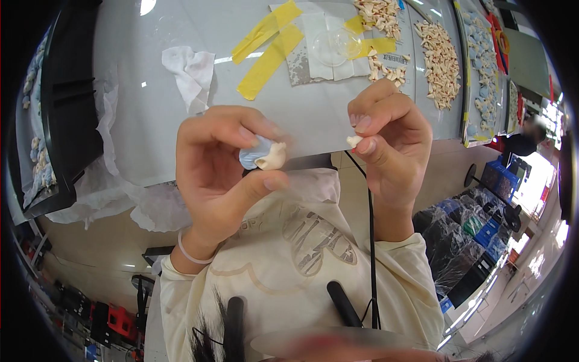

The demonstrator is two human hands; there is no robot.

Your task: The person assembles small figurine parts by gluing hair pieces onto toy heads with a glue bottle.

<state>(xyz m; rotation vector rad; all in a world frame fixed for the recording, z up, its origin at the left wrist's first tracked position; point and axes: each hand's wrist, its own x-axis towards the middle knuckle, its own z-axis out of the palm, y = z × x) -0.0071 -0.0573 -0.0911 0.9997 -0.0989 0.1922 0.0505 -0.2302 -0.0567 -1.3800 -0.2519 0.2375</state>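
Note:
Between the thumb and fingers of my left hand (pixel 208 163) is a small blue and cream figurine part (pixel 254 155), with a rounded hollow showing in its cream side. My right hand (pixel 395 136) pinches a tiny cream piece (pixel 353 141) with a reddish spot at its lower end. Both hands are raised over the near edge of the grey table (pixel 151 133), a short gap apart, and the two pieces do not touch.
Loose cream pieces (pixel 439 60) lie piled at the far right. Yellow tape strips (pixel 271 57), a clear round dish (pixel 336 47) and a crumpled white cloth (pixel 190 75) are on the table. A black rack (pixel 66 90) stands left; a tray of blue-and-cream parts (pixel 482 66) lies right. A black cable (pixel 370 241) hangs in front.

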